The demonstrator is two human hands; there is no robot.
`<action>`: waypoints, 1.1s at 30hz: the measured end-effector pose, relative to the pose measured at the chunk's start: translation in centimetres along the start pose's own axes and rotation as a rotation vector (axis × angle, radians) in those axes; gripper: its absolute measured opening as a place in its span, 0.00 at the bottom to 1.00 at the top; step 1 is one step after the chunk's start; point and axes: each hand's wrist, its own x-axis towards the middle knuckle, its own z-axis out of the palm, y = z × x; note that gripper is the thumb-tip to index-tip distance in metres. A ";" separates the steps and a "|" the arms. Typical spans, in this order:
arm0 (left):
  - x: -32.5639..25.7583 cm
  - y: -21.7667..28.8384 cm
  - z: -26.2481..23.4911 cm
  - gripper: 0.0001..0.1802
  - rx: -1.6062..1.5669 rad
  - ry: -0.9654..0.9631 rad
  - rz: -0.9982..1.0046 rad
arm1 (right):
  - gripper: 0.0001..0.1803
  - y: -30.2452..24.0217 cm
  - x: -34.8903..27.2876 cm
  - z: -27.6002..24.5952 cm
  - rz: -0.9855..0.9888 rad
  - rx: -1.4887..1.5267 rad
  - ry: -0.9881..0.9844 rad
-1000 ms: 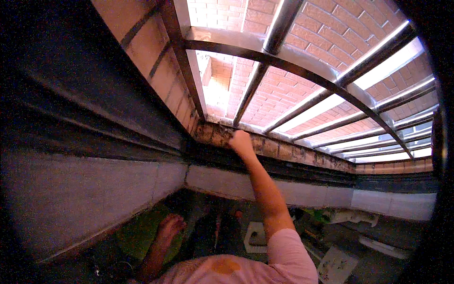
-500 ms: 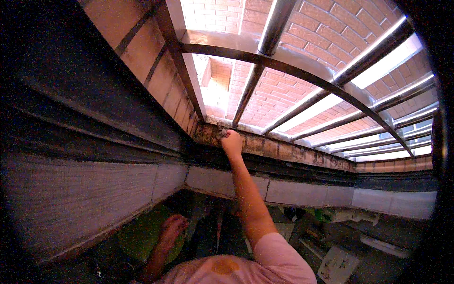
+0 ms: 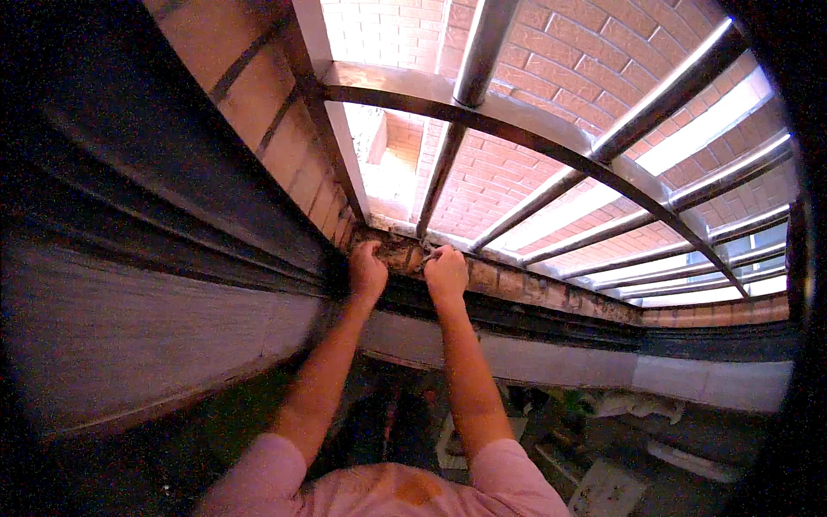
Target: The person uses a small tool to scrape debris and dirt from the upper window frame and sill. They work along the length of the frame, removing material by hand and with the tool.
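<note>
Both my arms reach out to the tiled window sill (image 3: 401, 254) below the barred window. My left hand (image 3: 368, 270) is at the sill's left corner, its fingers curled down against the dirty surface; whatever they pinch, if anything, is hidden. A short way to the right, my right hand (image 3: 448, 272) is closed around a small greyish crumpled thing (image 3: 427, 256), too small and dark to name. That thing is at the sill's surface near the foot of a metal bar (image 3: 440, 177).
A curved metal rail (image 3: 534, 129) crosses several bars of the window grille, with a brick wall (image 3: 586, 60) outside. Brown tiles (image 3: 258, 103) line the window's left side. Grey wall tiles (image 3: 551, 343) run below the sill. A pale speckled board (image 3: 607, 489) lies low at the right.
My left hand has come up from low at the left to the sill's corner. My right hand has shifted right and slightly nearer along the sill, still closed.
</note>
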 end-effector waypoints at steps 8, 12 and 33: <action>3.3 -0.7 2.9 0.17 -0.004 -0.212 -0.129 | 0.17 -0.5 0.5 2.2 -0.031 -0.076 -0.164; 3.5 -3.0 3.8 0.16 -0.036 -0.154 -0.038 | 0.15 -1.4 0.2 3.3 -0.024 -0.044 -0.115; 3.6 -0.6 0.2 0.18 -0.013 -0.455 -0.147 | 0.14 0.1 0.6 2.6 -0.273 0.157 -0.110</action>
